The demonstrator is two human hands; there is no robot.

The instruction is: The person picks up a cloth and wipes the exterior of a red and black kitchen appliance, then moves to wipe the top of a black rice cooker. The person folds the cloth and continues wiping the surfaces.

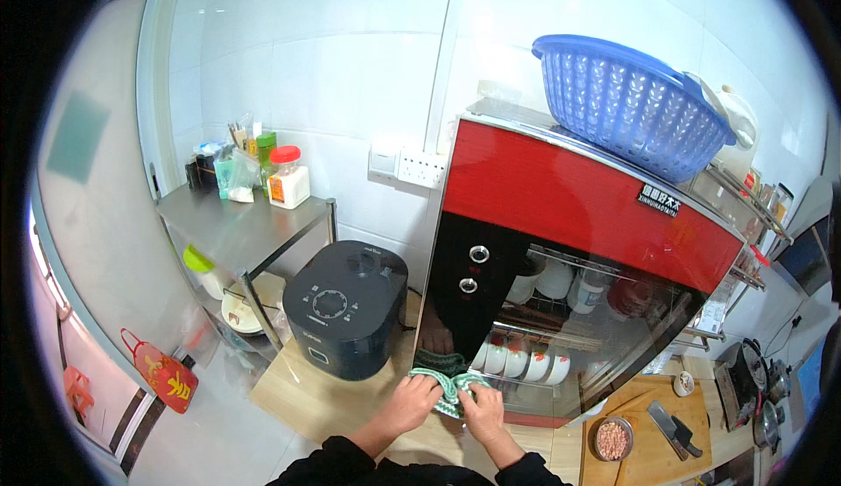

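A green and white patterned cloth [449, 402] is bunched between my two hands, at the lower left corner of a red and black dish cabinet [591, 190]. My left hand [415, 400] grips the cloth's left part, and my right hand [483, 412] grips its right part. Behind the cabinet's glass door stand bowls with red patterns [518, 360]. A dark rice cooker [348, 312] sits on the wooden counter [315, 400], left of my hands.
A blue plastic basket [631, 105] rests on the cabinet. At right, a cutting board [647, 414] holds a cleaver [667, 428] and a metal bowl of chopped pinkish food [612, 440]. A metal shelf [243, 223] with jars stands at left.
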